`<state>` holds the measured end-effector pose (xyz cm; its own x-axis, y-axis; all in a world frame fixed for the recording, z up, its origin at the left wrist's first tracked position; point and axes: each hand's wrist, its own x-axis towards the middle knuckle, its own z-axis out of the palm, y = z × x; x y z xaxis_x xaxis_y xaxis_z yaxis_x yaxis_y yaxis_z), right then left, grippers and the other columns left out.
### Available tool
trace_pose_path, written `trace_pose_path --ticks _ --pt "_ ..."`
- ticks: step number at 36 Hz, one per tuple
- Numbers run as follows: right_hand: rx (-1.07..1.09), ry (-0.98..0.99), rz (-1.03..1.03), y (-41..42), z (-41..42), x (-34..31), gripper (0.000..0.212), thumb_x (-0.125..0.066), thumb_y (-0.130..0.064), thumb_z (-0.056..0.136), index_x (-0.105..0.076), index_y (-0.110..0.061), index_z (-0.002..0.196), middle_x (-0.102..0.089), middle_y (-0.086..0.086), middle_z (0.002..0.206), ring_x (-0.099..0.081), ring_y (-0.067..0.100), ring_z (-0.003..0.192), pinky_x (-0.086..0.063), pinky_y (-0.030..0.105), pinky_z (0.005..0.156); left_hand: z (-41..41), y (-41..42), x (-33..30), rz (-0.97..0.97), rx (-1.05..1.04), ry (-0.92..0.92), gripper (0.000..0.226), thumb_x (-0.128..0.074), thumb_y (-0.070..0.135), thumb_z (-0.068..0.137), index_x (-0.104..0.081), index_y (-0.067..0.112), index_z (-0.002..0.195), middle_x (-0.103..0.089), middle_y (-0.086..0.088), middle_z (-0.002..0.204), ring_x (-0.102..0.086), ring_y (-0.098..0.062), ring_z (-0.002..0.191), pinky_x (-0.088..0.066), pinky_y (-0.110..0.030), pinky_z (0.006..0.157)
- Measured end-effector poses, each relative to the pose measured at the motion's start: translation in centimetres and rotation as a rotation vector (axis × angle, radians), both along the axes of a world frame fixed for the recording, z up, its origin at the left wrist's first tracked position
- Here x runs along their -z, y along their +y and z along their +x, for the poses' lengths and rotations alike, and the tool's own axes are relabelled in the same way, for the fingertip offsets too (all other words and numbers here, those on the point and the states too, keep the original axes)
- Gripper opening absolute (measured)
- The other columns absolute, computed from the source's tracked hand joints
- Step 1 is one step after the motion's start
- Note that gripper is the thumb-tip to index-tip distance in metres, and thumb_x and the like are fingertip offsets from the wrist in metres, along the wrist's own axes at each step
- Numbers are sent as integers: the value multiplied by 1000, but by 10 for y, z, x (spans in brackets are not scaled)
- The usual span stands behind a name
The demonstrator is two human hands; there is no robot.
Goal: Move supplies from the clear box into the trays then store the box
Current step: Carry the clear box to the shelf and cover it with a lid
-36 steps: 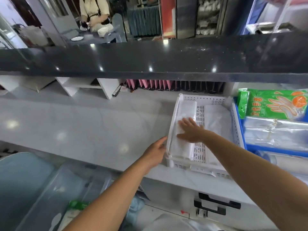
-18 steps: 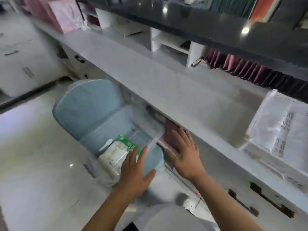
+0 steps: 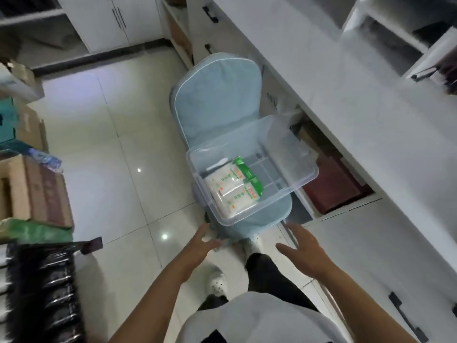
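- Dim, cool indoor light; small bright glints on the glossy floor [image 3: 118, 149] suggest ceiling lamps overhead.
- Motion blur smears the cardboard boxes [image 3: 37, 194] at left and the white counter [image 3: 358, 125] at right.
- Wide-angle bending stretches the edges; print on the packets [image 3: 230, 191] is perhaps unreadable.

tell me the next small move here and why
Probably reach both hands into the clear box on the blue chair for the packets: the left hand and right hand hover open and empty just short of it.
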<state>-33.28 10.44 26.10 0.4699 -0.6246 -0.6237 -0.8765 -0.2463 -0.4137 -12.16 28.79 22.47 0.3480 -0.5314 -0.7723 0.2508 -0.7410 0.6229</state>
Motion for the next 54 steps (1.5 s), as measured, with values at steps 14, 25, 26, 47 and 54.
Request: trace_pose_path --ticks 14,25,26,47,54 --pt "61 -51 237 -78 94 59 64 -61 -38 93 -34 -26 150 -32 -3 158 -32 18 143 -28 33 111 106 -102 78 157 -488 181 77 -71 22 87 -31 24 152 -44 -13 148 -41 -32 135 -33 -42 113" --pt "76 -41 185 -202 145 92 59 -60 -37 93 -41 -22 147 -37 1 156 -35 20 141 -27 33 111 140 -134 121 186 -731 218 58 -67 -5 86 -50 15 138 -62 -20 127 -65 -35 109 -55 -43 91" --pt "77 -54 183 -212 153 92 57 -61 -37 93 -43 -23 145 -40 1 155 -38 21 139 -29 33 110 141 -131 119 180 -745 229 59 -67 -5 86 -50 16 139 -63 -20 125 -65 -35 107 -53 -45 95" --pt "294 -100 96 -276 274 146 52 -36 -53 96 -58 -17 128 -60 12 132 -55 34 117 -40 41 101 136 -46 75 340 -947 125 39 -57 12 92 -59 21 129 -66 -6 106 -64 -25 90 -53 -36 74" --pt "467 -19 413 -294 267 145 66 -43 -67 90 -59 -11 122 -58 11 120 -57 34 109 -42 38 90 131 -40 61 352 -938 128 37 -60 19 93 -56 22 129 -64 -12 115 -63 -30 97 -53 -40 80"
